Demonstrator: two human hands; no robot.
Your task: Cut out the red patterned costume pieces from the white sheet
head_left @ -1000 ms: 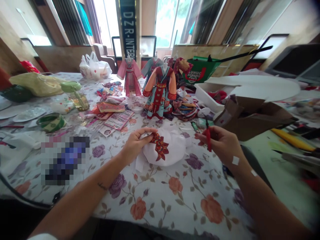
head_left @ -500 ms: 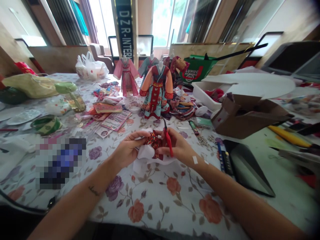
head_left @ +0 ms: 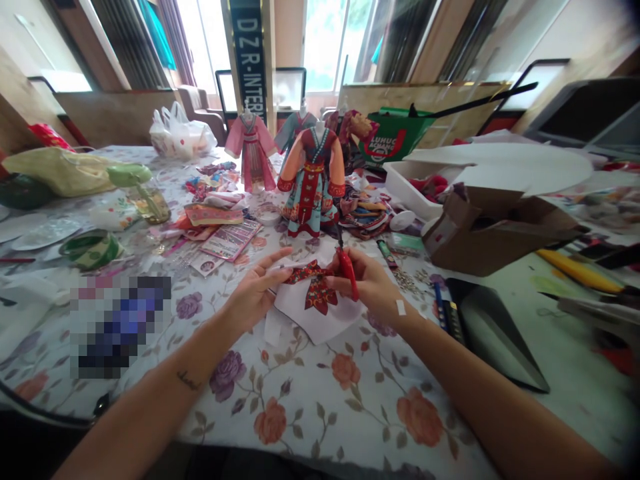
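Head view: the red patterned piece [head_left: 317, 293] lies over white cloth [head_left: 303, 317], at the middle of the worktop [head_left: 310, 407], between the hands. The left hand [head_left: 250, 293] has its thumb pressed on the piece's left end, the forefinger stretched loosely above. The right hand [head_left: 373, 283] has its fingers curled around a red-handled tool [head_left: 349, 272], dark tip pointing far, beside the piece's right edge. Piece and cloth look together; whether they are joined or cut cannot be told. Beyond, the orange-sleeved dress [head_left: 314, 193] seems complete, upright on its form.

Sewing workshop, seemingly: doll robes [head_left: 311, 179]
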